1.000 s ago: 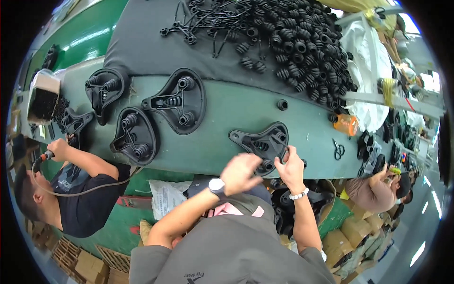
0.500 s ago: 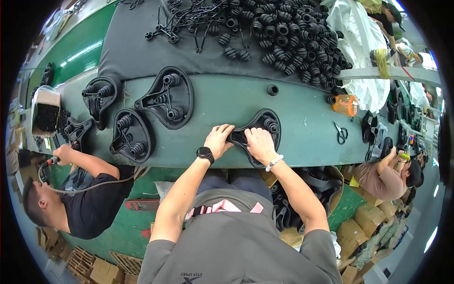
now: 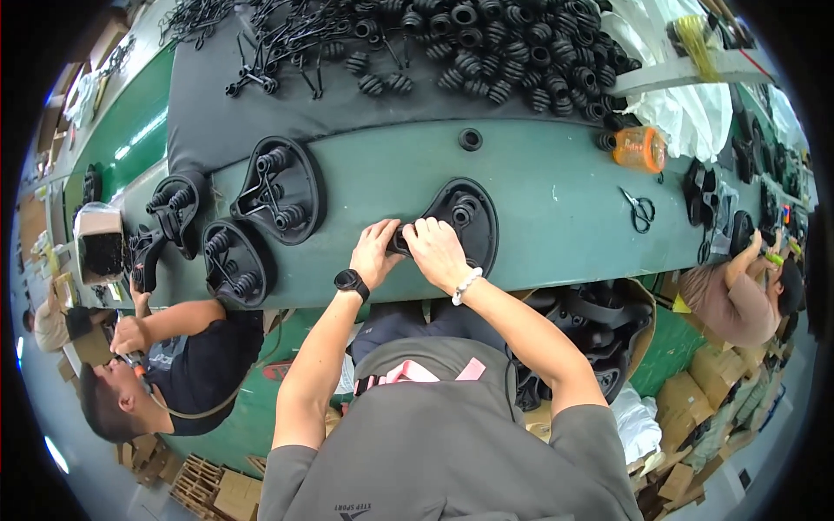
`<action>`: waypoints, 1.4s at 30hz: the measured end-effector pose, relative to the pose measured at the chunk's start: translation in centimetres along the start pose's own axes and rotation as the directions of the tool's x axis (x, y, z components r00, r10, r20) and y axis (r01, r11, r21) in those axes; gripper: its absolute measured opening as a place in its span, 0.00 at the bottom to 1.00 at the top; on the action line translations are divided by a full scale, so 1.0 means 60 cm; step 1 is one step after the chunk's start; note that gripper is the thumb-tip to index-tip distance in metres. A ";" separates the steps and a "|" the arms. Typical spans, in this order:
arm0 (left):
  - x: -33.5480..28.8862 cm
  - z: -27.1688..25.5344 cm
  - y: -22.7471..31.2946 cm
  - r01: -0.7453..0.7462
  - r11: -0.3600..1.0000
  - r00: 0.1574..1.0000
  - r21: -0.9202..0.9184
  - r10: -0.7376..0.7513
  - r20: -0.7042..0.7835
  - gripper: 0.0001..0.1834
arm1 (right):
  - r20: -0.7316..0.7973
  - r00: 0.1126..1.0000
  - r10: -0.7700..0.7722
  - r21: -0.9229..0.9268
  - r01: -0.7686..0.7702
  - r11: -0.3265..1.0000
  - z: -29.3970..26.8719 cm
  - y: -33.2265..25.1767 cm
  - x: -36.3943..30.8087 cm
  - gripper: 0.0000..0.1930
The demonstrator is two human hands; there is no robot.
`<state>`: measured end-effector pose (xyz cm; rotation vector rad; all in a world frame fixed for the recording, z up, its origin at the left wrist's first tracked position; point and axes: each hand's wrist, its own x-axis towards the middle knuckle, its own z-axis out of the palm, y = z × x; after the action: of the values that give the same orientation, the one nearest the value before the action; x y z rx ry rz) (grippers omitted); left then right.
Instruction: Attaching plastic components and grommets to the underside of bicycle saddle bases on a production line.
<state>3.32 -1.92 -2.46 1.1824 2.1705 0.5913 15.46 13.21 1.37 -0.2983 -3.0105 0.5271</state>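
Note:
A black bicycle saddle [image 3: 482, 221] lies upside down on the green bench in front of me, its narrow nose to the left. My left hand [image 3: 375, 253] grips the nose from its tip. Close beside it, my right hand [image 3: 437, 252] has its fingers curled down onto the nose; what lies under the fingertips is hidden. A black ribbed spring [image 3: 463, 211] stands in the wide end of this saddle. To the left, another upturned saddle [image 3: 304, 195] carries springs and a wire frame, and one more such saddle [image 3: 237, 265] lies nearer me.
Behind lies a heap of black ribbed springs [image 3: 539, 56] with wire frames [image 3: 287, 39]. One loose spring [image 3: 470, 139], an orange jar [image 3: 638, 148] and scissors [image 3: 641, 211] are on the bench. A co-worker [image 3: 195, 356] sits left; a box of saddles [image 3: 599, 321] is at my right.
My right hand has slid from the saddle's middle toward its nose, up against my left hand. The view has shifted. The co-worker at left has lowered the tool hand.

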 end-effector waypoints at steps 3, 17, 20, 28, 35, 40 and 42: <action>-0.003 0.000 -0.007 0.010 0.999 0.992 0.048 -0.016 0.124 0.49 | 0.023 1.000 0.011 0.102 -0.013 0.995 -0.042 0.001 -0.011 0.18; 0.169 0.083 0.224 0.157 0.985 0.981 0.073 -0.147 -0.124 0.34 | 0.429 0.471 0.771 0.647 -0.756 0.101 0.018 0.012 -0.234 0.42; 0.183 0.092 0.230 0.189 0.970 0.968 0.151 -0.158 -0.194 0.29 | 0.380 0.470 0.797 0.694 -0.715 0.090 0.032 0.027 -0.229 0.36; 0.167 0.091 0.203 0.090 0.994 0.991 0.056 -0.083 -0.108 0.63 | 0.305 0.430 0.850 0.754 -0.654 0.060 0.047 0.003 -0.235 0.60; 0.171 0.077 0.205 0.207 0.976 0.978 0.074 -0.203 -0.056 0.59 | 0.491 0.384 0.782 0.751 -0.642 -0.156 0.049 0.014 -0.227 0.69; 0.166 0.074 0.205 0.186 0.979 0.982 0.086 -0.183 -0.043 0.56 | 0.450 0.434 0.780 0.761 -0.643 -0.082 0.068 0.006 -0.231 0.71; 0.171 0.073 0.205 0.231 0.967 0.973 0.111 -0.227 -0.046 0.56 | 0.430 0.438 0.789 0.753 -0.657 -0.046 0.072 0.006 -0.227 0.72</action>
<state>9.21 13.53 -0.87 0.9650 2.3548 0.3929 28.44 9.38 -3.32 -1.7558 -1.6317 1.8794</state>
